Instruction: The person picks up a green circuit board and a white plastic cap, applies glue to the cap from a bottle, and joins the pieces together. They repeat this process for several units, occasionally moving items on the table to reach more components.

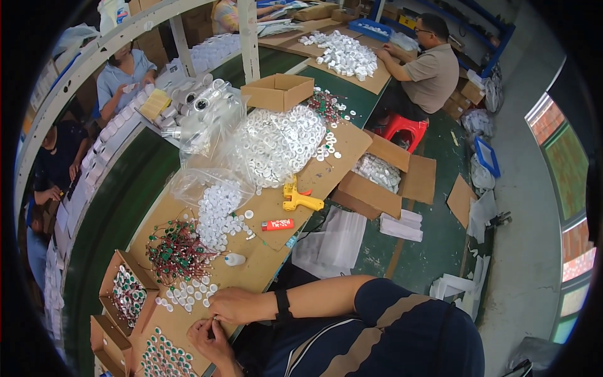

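My right hand (235, 305), with a black band on its wrist, and my left hand (209, 339) meet at the near edge of the cardboard-topped table. Both have their fingers pinched together around something small, mostly hidden by the fingertips. Just beyond them lie loose white discs (190, 294) and a heap of red-wired parts with green pieces (179, 251). A small white bottle (235, 259) stands beside that heap. Near my left hand, rows of white discs with green centres and red wires (166, 355) are spread out.
An open box of wired discs (129, 295) stands at the left. Farther up are small white pieces (223, 213), a red lighter (277, 224), a yellow glue gun (301, 197) and bagged white rings (282, 141). A co-worker (430, 69) sits at the far end; others work across the belt.
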`<state>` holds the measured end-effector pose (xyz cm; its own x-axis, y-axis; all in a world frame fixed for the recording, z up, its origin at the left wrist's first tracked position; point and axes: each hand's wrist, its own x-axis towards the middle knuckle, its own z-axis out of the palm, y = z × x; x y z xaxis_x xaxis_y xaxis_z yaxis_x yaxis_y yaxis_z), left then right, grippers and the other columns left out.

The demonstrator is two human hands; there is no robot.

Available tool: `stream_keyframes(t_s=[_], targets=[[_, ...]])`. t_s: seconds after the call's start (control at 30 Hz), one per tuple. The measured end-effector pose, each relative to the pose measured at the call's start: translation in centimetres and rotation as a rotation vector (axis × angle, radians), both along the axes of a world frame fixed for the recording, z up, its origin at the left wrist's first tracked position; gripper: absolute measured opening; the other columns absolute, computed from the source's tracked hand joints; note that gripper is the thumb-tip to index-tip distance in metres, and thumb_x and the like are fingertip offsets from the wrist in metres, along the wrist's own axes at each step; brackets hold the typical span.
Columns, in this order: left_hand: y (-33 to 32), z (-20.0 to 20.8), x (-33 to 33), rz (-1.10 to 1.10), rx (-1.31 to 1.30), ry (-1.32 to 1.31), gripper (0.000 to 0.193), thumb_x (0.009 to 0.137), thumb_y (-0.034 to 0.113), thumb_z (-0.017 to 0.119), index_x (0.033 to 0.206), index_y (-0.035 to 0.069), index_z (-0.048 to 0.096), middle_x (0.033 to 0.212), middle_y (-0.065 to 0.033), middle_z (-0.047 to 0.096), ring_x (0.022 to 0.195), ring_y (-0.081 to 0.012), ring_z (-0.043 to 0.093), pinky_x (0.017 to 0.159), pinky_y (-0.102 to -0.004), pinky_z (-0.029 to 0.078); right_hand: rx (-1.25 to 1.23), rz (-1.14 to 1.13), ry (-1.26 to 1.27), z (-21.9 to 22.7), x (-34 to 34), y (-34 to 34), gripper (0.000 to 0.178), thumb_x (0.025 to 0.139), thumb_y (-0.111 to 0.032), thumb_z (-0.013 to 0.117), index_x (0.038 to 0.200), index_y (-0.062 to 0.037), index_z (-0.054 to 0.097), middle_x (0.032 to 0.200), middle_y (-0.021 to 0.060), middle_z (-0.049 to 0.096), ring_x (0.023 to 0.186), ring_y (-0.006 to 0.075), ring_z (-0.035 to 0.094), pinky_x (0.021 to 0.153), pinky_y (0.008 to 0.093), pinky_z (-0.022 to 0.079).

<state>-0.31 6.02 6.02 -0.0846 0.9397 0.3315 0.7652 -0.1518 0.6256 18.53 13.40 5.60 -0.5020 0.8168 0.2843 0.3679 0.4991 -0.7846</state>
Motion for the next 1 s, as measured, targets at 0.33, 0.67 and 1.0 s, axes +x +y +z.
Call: stream_keyframes(t_s=[0.33, 0.67, 1.0], targets=[[-0.10, 0.01, -0.03, 0.004, -0.004, 0.010, 0.017, 0.091, 0.005, 0.085, 0.108, 0.001, 0.087, 0.105, -0.0124, 0.072, 0.106, -0.0334, 0.064, 0.096, -0.0466, 0.052, -0.007, -0.004, 0.000, 0.28, 0.10, -0.21, 0.011, 0.086, -0.015, 0.083, 0.088, -0.0047, 0.079, 0.094, 0.0181, 0.076, 0.097, 0.0436, 0.075, 0.084, 0.0560, 0.059], [-0.17, 0.21, 0.10, 0.011, -0.006, 0.004, 0.017, 0.091, 0.005, 0.085, 0.108, 0.001, 0.087, 0.105, -0.0131, 0.071, 0.106, -0.0343, 0.064, 0.096, -0.0479, 0.051, -0.022, 0.004, -0.018, 0.46, 0.23, -0.15, 0.012, 0.088, -0.015, 0.082, 0.086, -0.0044, 0.079, 0.094, 0.0182, 0.075, 0.097, 0.0435, 0.075, 0.083, 0.0560, 0.059], [-0.17, 0.19, 0.06, 0.002, -0.004, -0.010, 0.016, 0.092, 0.004, 0.085, 0.107, 0.000, 0.086, 0.105, -0.0135, 0.071, 0.106, -0.0353, 0.064, 0.096, -0.0482, 0.051, -0.044, 0.004, -0.012, 0.32, 0.07, -0.25, 0.014, 0.088, -0.014, 0.082, 0.082, -0.0034, 0.076, 0.094, 0.0188, 0.075, 0.097, 0.0441, 0.074, 0.082, 0.0568, 0.058]])
